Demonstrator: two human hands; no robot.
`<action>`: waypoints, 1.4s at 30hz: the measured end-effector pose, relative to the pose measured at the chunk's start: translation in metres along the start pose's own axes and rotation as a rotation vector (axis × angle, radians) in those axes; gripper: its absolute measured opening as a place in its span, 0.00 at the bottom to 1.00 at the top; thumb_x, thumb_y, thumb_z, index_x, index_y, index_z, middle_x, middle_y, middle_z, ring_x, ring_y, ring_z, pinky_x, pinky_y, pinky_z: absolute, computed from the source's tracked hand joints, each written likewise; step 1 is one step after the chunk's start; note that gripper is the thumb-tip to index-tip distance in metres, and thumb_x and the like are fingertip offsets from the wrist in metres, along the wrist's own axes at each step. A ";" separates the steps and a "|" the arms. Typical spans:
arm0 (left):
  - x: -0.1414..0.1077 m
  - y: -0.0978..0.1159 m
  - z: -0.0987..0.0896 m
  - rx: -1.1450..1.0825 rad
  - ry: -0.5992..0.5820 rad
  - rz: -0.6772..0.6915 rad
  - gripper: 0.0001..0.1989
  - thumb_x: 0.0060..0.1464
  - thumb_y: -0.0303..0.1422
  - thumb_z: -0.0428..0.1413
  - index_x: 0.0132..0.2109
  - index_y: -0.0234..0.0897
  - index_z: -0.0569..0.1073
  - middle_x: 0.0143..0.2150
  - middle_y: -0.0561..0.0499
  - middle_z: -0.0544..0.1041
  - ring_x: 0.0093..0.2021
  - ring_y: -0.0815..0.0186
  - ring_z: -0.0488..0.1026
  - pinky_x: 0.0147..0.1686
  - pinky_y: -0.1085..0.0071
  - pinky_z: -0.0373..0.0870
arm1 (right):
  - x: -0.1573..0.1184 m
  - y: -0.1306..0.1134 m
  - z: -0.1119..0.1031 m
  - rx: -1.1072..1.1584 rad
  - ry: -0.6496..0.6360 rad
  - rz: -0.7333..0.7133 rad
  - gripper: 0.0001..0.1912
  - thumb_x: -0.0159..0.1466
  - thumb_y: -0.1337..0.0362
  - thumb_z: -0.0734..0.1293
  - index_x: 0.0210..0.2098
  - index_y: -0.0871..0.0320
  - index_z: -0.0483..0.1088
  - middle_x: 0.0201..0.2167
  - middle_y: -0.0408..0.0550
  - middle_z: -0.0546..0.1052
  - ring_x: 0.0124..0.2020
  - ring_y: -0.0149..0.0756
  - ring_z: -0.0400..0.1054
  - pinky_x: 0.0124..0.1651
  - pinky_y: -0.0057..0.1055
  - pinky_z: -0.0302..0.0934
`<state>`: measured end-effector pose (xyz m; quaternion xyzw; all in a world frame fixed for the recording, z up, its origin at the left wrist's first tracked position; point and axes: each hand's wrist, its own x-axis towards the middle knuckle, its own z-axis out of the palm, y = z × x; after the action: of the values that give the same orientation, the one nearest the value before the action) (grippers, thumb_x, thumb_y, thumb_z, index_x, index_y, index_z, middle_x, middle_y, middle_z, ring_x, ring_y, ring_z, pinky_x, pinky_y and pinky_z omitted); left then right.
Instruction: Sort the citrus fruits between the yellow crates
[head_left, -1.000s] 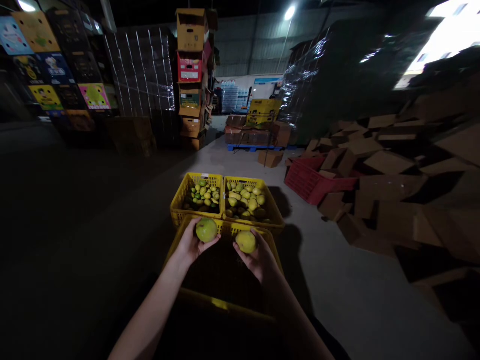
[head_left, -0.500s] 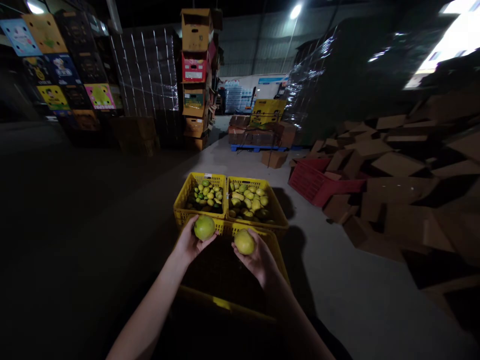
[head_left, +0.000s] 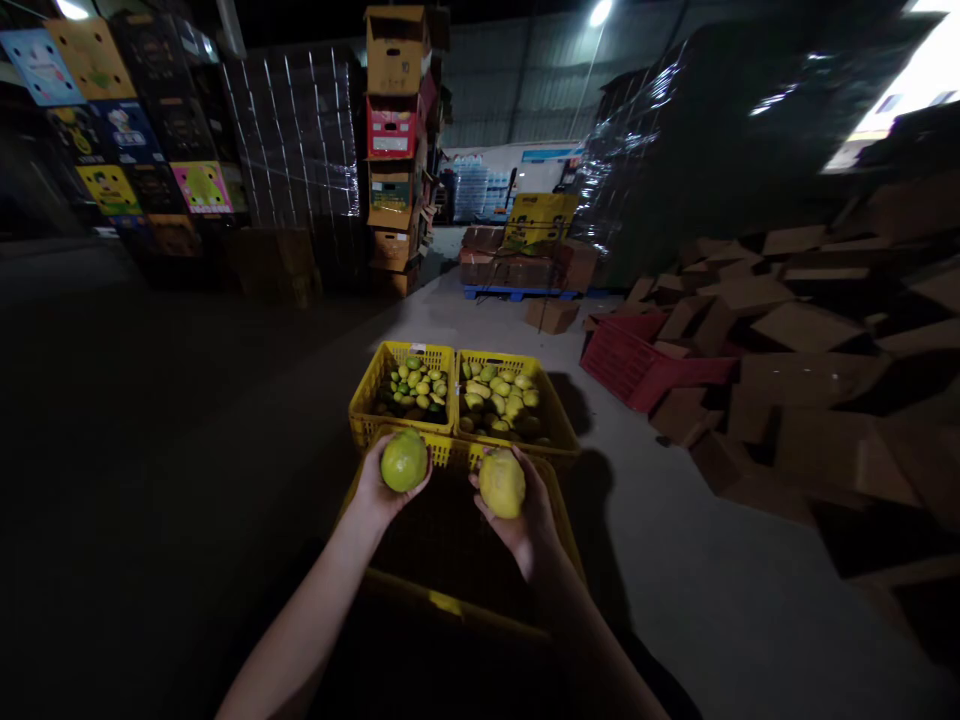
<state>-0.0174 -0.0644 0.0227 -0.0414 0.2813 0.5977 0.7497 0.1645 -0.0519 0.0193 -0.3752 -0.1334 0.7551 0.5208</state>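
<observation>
My left hand (head_left: 384, 492) is wrapped round a green fruit (head_left: 404, 461), and my right hand (head_left: 531, 520) grips a yellower fruit (head_left: 502, 483). Both hands are above a near yellow crate (head_left: 487, 620), whose inside is dark. Just beyond it stand two more yellow crates side by side. The left crate (head_left: 361, 394) holds several small green and yellow fruits (head_left: 422, 388). In the right crate (head_left: 559, 420) lie several larger yellow-green fruits (head_left: 514, 406).
A red crate (head_left: 626, 365) lies beside a large heap of cardboard (head_left: 806, 390) at the right. Farther back are a blue pallet (head_left: 517, 293) with boxes, a tall box stack (head_left: 394, 130) and a wrapped stack (head_left: 292, 150). Printed cartons (head_left: 124, 130) are piled at the left.
Each fruit has been turned in its hand and looks slightly larger. My right hand and its fruit have shifted slightly right. The view has moved a little.
</observation>
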 end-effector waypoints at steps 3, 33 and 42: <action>0.002 -0.003 0.001 -0.033 0.044 0.031 0.11 0.55 0.31 0.49 0.43 0.33 0.72 0.31 0.46 0.77 0.32 0.63 0.77 0.33 0.66 0.76 | 0.005 0.001 -0.003 0.010 0.017 0.079 0.13 0.62 0.57 0.59 0.30 0.57 0.72 0.19 0.44 0.75 0.20 0.34 0.69 0.21 0.26 0.55; 0.003 -0.013 0.006 0.122 0.034 -0.054 0.22 0.63 0.37 0.42 0.56 0.27 0.67 0.35 0.40 0.78 0.36 0.57 0.78 0.34 0.63 0.77 | 0.004 0.009 -0.001 -0.075 0.053 0.178 0.14 0.65 0.61 0.54 0.31 0.59 0.68 0.22 0.52 0.77 0.21 0.35 0.69 0.23 0.28 0.61; 0.000 -0.010 0.007 0.054 0.024 0.000 0.21 0.61 0.38 0.46 0.53 0.28 0.69 0.32 0.42 0.78 0.32 0.61 0.77 0.32 0.67 0.78 | 0.007 0.012 -0.005 -0.013 0.096 0.123 0.10 0.61 0.59 0.60 0.30 0.57 0.68 0.19 0.48 0.74 0.19 0.35 0.67 0.22 0.28 0.62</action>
<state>-0.0054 -0.0640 0.0259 -0.0283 0.3064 0.5892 0.7471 0.1588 -0.0515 0.0055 -0.4219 -0.0899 0.7658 0.4769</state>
